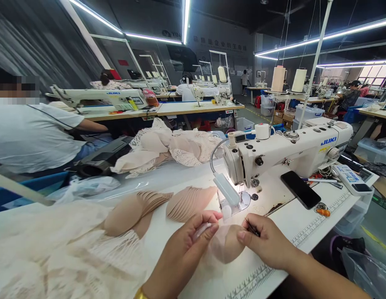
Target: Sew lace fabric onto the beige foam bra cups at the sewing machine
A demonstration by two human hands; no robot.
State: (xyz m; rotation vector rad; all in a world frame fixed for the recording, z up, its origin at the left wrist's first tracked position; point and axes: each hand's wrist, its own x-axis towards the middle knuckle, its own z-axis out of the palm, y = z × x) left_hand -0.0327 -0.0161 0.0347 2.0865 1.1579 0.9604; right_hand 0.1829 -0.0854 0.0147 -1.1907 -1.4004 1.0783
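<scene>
Both hands' fingers are clamped on the beige cup (225,248), left hand (183,249) and right hand (267,245) at opposite edges.

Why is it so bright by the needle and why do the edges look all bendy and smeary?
In the head view, a small lamp on the sewing machine throws a white glow on the table beside it; the hands look fairly sharp; the lace fabric at lower left is blurred, the ceiling light strips slant and curve, and the left wall streaks.
</scene>
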